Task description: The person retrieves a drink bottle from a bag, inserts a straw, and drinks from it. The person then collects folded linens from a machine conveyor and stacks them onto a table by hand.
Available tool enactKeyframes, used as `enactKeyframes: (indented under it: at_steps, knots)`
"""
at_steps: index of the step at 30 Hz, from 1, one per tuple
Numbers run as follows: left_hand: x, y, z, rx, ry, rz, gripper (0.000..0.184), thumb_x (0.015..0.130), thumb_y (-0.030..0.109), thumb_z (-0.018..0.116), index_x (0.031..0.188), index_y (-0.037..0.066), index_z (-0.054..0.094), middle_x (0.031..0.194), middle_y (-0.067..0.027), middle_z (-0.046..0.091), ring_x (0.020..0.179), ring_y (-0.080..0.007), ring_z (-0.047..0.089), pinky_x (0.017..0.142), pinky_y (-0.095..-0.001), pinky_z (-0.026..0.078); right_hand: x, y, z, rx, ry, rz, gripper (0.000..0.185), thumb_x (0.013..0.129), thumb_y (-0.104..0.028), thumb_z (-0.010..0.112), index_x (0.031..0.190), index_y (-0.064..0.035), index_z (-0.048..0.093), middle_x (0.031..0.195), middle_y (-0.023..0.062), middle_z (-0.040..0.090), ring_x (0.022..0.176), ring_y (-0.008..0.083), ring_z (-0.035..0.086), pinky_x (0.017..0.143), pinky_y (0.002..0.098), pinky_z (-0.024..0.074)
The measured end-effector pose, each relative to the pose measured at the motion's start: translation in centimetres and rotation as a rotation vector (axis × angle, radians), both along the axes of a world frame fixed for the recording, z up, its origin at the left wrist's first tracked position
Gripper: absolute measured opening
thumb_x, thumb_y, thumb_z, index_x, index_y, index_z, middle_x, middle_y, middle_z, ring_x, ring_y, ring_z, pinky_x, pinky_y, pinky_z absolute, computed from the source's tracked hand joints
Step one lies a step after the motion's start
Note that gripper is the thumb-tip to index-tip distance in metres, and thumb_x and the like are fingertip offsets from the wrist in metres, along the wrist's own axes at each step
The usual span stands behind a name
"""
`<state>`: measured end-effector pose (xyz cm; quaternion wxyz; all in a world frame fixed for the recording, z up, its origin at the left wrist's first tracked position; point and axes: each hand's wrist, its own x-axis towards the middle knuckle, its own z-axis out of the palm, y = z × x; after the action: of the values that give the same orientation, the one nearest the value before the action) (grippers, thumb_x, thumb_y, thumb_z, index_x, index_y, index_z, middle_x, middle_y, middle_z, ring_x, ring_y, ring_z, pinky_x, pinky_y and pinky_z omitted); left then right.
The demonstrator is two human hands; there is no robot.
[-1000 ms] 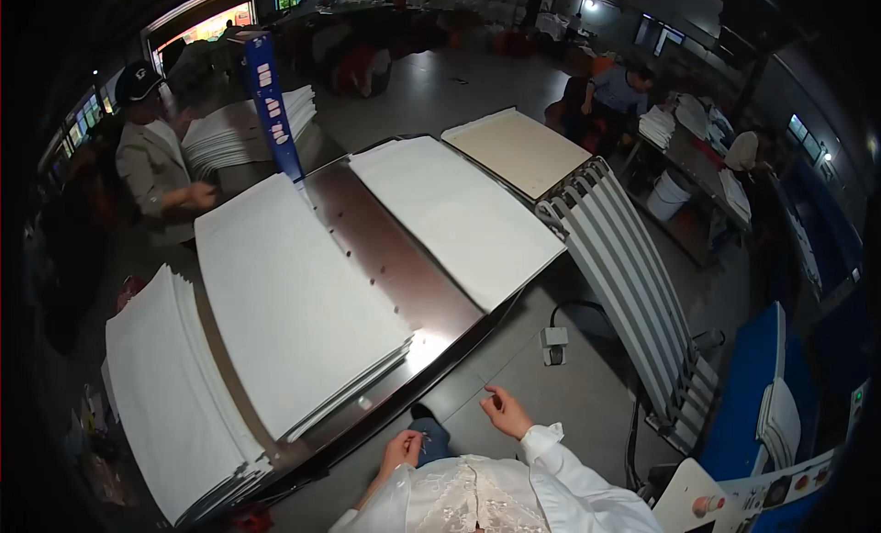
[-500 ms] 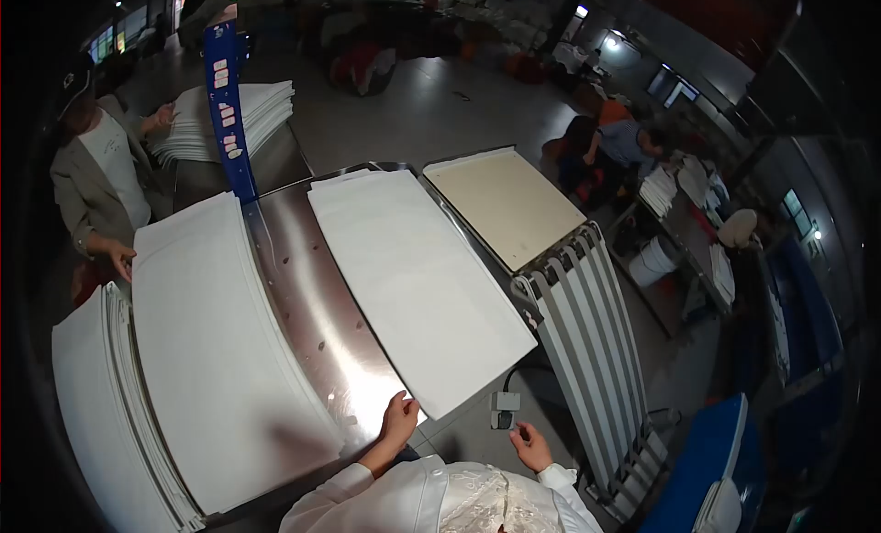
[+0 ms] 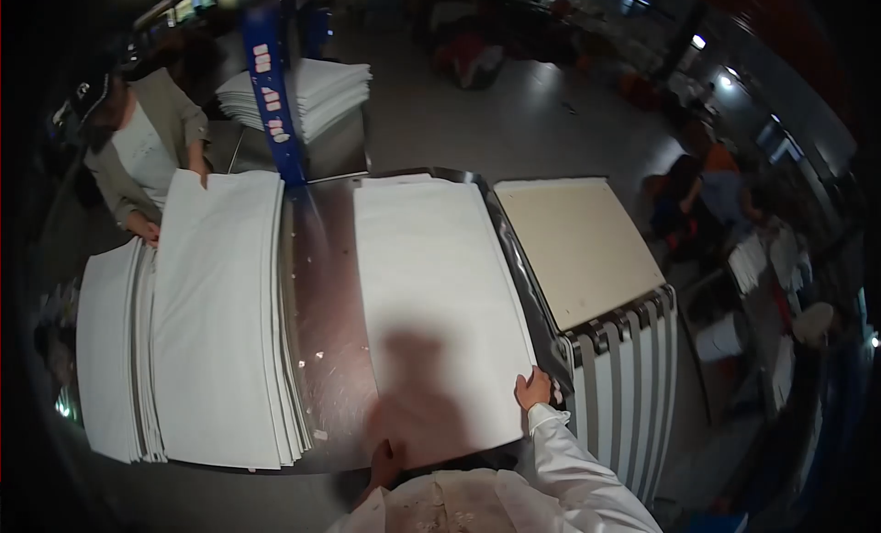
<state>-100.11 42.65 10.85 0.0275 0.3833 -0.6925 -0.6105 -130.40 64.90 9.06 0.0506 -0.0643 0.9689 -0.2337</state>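
Observation:
A long white folded cloth (image 3: 440, 267) lies on the metal table in front of me, with my shadow over its near half. At its near left corner, my left hand (image 3: 385, 461) is closed on the edge, its fingers dim in the shadow. My right hand (image 3: 532, 388) has the right edge of the same cloth between thumb and fingers, close to the near end. To the left stands a thick stack of white folded cloths (image 3: 218, 322), and beyond it another stack (image 3: 110, 349).
A co-worker (image 3: 142, 143) at the far left has both hands on the left stacks. A blue post (image 3: 269, 92) rises behind the metal table (image 3: 326, 285). On the right are a beige board (image 3: 578, 248) and a striped belt rack (image 3: 624, 386). More white cloths (image 3: 330, 97) lie behind.
My right hand has moved from beside the cloth onto its right edge. The view has turned, and the cloth now lies straighter before me. The co-worker's hand has come onto the big stack.

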Motion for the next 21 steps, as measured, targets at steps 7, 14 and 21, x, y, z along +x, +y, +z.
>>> enactKeyframes:
  at_steps: [7, 14, 21]
  knots:
    - [-0.9, 3.7, 1.4, 0.135, -0.010, 0.297, 0.029, 0.089, 0.017, 0.050, 0.109, -0.004, 0.055, 0.096, -0.0116, 0.064, 0.087, -0.0173, 0.057, 0.079, -0.0301, 0.044, -8.2, -3.4, -2.3, -0.195, -0.007, 0.015, 0.047, 0.076, -0.039, 0.062, 0.097, 0.0028, 0.058, 0.084, 0.0203, 0.062, 0.079, 0.0356, 0.060, 0.071, 0.0404, 0.0462]
    - [-11.0, 0.7, 14.8, -0.050, 0.309, 0.114, 0.020, 0.090, 0.014, 0.050, 0.103, -0.001, 0.056, 0.090, -0.0051, 0.060, 0.080, -0.0107, 0.052, 0.071, -0.0263, 0.044, -17.6, -11.1, 2.8, -0.456, 0.186, 0.528, 0.038, 0.079, -0.032, 0.062, 0.087, 0.0056, 0.061, 0.082, 0.0263, 0.061, 0.080, 0.0420, 0.059, 0.072, 0.0421, 0.0472]
    - [-6.9, 2.3, 20.8, 0.053, 0.420, 0.170, 0.018, 0.089, 0.017, 0.053, 0.093, 0.000, 0.058, 0.081, -0.0058, 0.059, 0.075, -0.0113, 0.052, 0.066, -0.0296, 0.044, -17.0, -8.4, 16.6, -0.743, 0.086, 0.511, 0.021, 0.087, -0.015, 0.055, 0.093, 0.0048, 0.059, 0.076, 0.0155, 0.062, 0.071, 0.0220, 0.059, 0.070, 0.0304, 0.0465]
